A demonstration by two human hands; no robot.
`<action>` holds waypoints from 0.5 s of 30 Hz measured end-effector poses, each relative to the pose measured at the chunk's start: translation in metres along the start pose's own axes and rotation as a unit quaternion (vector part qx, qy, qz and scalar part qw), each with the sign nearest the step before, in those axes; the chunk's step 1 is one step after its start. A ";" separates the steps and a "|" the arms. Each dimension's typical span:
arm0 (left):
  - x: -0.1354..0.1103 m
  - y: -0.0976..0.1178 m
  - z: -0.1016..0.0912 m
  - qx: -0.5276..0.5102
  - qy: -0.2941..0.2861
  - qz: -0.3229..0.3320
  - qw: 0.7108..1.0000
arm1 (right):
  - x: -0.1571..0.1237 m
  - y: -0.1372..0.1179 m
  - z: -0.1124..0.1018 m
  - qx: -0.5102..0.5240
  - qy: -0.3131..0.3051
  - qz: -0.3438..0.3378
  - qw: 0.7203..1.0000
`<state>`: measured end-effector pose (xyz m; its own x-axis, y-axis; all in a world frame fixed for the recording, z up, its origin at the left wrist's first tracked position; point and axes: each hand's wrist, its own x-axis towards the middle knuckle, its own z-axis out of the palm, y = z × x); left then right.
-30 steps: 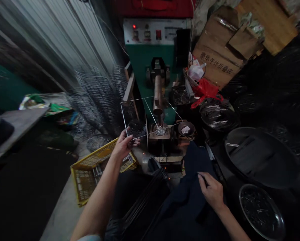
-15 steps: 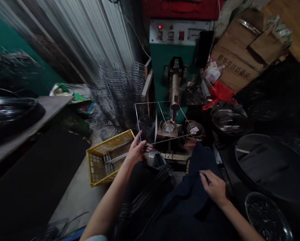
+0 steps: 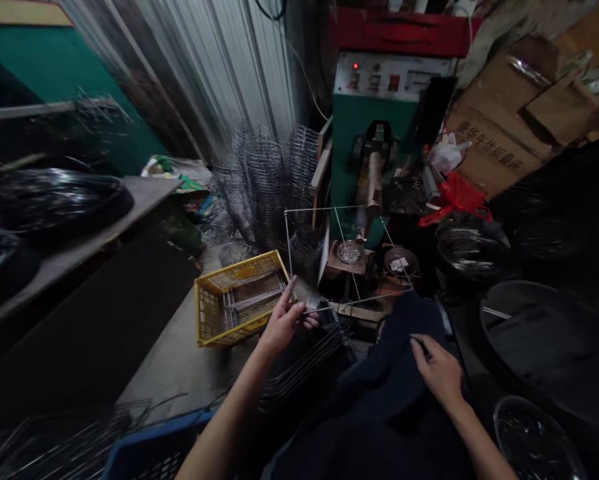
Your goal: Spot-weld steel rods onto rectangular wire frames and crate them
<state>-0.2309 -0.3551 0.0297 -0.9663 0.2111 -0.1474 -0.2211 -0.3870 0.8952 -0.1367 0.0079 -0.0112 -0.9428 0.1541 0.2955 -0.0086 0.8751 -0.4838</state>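
Note:
My left hand [image 3: 284,325] is closed on the near left corner of a thin rectangular wire frame [image 3: 288,248], thumb and fingers pinching it and the index finger lying along the left side. The frame reaches forward over a small dish of shiny metal bits [image 3: 349,252]. Its far side passes by the lower end of the metal arm [image 3: 374,179] on a green machine [image 3: 346,133]; whether they touch I cannot tell. My right hand [image 3: 438,370] rests low over dark blue cloth [image 3: 379,380], fingers curled and thumb pressed in. Anything in its fingertips is too small to make out.
A yellow crate [image 3: 213,337] with metal rods stands left of my left hand. Stacked wire rings [image 3: 265,180] lean behind it. To the right are a dark pan [image 3: 398,255], a red plastic bag [image 3: 457,197], a cardboard box [image 3: 504,140] and a large dark round tray [image 3: 544,333].
The view has swung left, so the machine and crate appear farther right. The wire frame stays in my left hand and its crossbar shows longer. My right hand keeps its curled shape.

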 end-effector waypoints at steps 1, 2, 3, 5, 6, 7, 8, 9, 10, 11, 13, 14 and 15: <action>-0.007 -0.002 -0.001 0.002 -0.001 -0.001 1.000 | 0.003 0.002 -0.004 0.030 -0.015 0.022 0.999; -0.014 -0.004 -0.001 0.004 -0.003 -0.003 1.000 | 0.008 0.004 -0.008 0.066 -0.026 0.050 0.996; -0.021 -0.006 -0.002 0.007 -0.005 -0.007 1.000 | 0.013 0.007 -0.012 0.107 -0.031 0.082 0.990; -0.034 -0.010 -0.003 0.008 -0.012 -0.017 1.000 | 0.026 0.012 -0.019 0.188 -0.027 0.144 0.971; -0.040 -0.012 -0.004 0.005 -0.017 -0.023 1.000 | 0.032 0.014 -0.022 0.224 -0.022 0.169 0.960; -0.046 -0.015 -0.004 0.001 -0.021 -0.031 0.999 | 0.038 0.015 -0.023 0.257 -0.023 0.186 0.948; -0.052 -0.017 -0.005 -0.004 -0.025 -0.038 0.999 | 0.042 0.016 -0.024 0.290 -0.031 0.197 0.936; -0.058 -0.020 -0.005 -0.009 -0.029 -0.046 0.998 | 0.046 0.015 -0.025 0.317 -0.045 0.202 0.926; -0.064 -0.023 -0.004 -0.012 -0.032 -0.054 0.998 | 0.048 0.014 -0.025 0.336 -0.063 0.203 0.917; -0.069 -0.025 -0.004 -0.013 -0.034 -0.062 0.997 | 0.049 0.013 -0.025 0.347 -0.082 0.199 0.913; -0.077 -0.030 -0.004 -0.007 -0.032 -0.077 0.997 | 0.047 0.008 -0.025 0.343 -0.111 0.177 0.916; -0.081 -0.032 -0.003 -0.002 -0.029 -0.083 0.996 | 0.044 0.006 -0.025 0.333 -0.115 0.163 0.921; -0.083 -0.033 -0.003 0.004 -0.026 -0.087 0.996 | 0.041 0.004 -0.024 0.325 -0.115 0.151 0.927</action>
<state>-0.1436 -0.3628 0.0113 -0.9051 0.3205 -0.2796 -0.3838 -0.3324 0.8615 -0.1674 0.0286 0.0194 -0.9805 0.1791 -0.0810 0.1384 0.3361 -0.9316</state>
